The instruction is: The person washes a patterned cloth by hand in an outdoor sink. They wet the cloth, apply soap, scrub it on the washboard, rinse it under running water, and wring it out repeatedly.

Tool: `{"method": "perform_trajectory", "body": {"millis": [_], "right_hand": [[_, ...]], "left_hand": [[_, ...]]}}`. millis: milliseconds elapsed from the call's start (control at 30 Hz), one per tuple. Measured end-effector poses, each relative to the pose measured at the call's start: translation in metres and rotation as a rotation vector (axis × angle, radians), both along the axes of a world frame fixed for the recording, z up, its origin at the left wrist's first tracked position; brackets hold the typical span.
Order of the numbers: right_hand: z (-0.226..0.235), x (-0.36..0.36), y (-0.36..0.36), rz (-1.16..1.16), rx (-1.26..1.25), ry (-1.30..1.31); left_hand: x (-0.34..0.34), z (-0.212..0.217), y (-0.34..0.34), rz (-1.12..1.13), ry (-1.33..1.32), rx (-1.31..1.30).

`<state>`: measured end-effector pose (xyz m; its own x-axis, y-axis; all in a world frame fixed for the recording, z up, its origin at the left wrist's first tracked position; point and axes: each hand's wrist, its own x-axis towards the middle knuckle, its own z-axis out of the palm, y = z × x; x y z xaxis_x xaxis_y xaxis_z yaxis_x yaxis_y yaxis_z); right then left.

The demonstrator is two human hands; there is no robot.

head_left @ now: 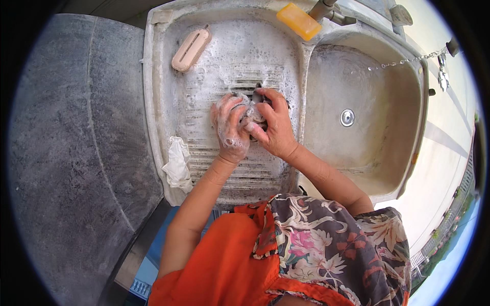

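- Left hand (230, 127): fingers curved over the near-left side of the sudsy bundle (253, 113), coated in foam, gripping rather than spread.
- Right hand (278, 125): fingers hooked over the far side, thumb tucked toward the middle, bundle pinched between.
- Sudsy bundle: between both hands, over the ribbed floor (250, 176) of the left basin (148, 97); dark and pale patches, looks like wet fabric (mostly covered, can't confirm). Whether it touches the ribs, can't tell.
- Why this hold: two hands meeting on one small wad probably keep slippery stuff from sliding; ribs likely give friction, basin walls keep suds in.
- Pink brush (191, 49): far-left of same basin, apart from both hands, likely parked there to leave the middle free.
- Yellow soap bar (298, 21): on the far ledge beside the tap (342, 19), probably for easy reach and out of the foam.
- White crumpled piece (177, 162): near-left rim, just beside the left forearm; seems the likeliest thing to get knocked.
- Right basin (357, 153): drain (347, 118) uncovered, chain (403, 61) strung along the far right side, clear of the hands.
- In the way: fingers and foam hide most of the bundle; otherwise nothing blocks the hands.
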<state>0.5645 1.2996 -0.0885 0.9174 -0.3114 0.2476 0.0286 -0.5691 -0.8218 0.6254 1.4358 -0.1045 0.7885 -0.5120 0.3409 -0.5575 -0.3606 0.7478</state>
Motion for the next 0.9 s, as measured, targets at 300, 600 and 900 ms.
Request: {"method": "perform_trajectory", "body": {"millis": [300,600,900], "right_hand": [[-0.014,-0.038,0.016,0.083,0.059,0.066],[-0.024,-0.009,0.005,0.027,-0.026,0.008],[-0.019,0.011,-0.004,-0.021,-0.071,0.168]], "left_hand": [[-0.072,-0.041,0.032,0.023,0.055,-0.01],[-0.004,-0.034,0.008,-0.135,-0.019,-0.012],[0.031,-0.022,-0.011,-0.151,0.019,0.041]]}}
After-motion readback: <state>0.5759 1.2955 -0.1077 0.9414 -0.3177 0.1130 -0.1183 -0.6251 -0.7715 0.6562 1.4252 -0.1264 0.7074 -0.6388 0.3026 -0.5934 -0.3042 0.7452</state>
